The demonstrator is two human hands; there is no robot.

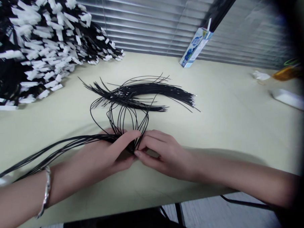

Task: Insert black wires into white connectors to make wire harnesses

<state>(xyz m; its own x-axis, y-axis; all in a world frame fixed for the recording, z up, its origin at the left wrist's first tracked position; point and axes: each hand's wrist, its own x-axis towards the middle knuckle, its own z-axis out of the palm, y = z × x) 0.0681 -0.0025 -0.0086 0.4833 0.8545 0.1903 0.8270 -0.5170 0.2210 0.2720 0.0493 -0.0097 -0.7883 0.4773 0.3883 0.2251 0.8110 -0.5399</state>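
A bundle of thin black wires [75, 141] runs over my left forearm and into my left hand [105, 151], which is closed around it with the thumb across the top. Beyond that hand several wires arch up in loops and come back down toward my fingers. My right hand [161, 152] pinches at the wire ends right beside the left fingertips; exactly what sits in the pinch is partly hidden. Just past both hands lies a loose pile of cut black wires [151, 90] with small shiny tips. A white piece [1, 180] shows at the bundle's far left end.
At the back left is a large heap of black wires with white connectors [50, 48]. A blue and white drink carton [195, 48] with a straw leans by the window blinds [148, 23]. White and orange items [286, 74] lie at the right. The table's front edge [116, 214] is near me.
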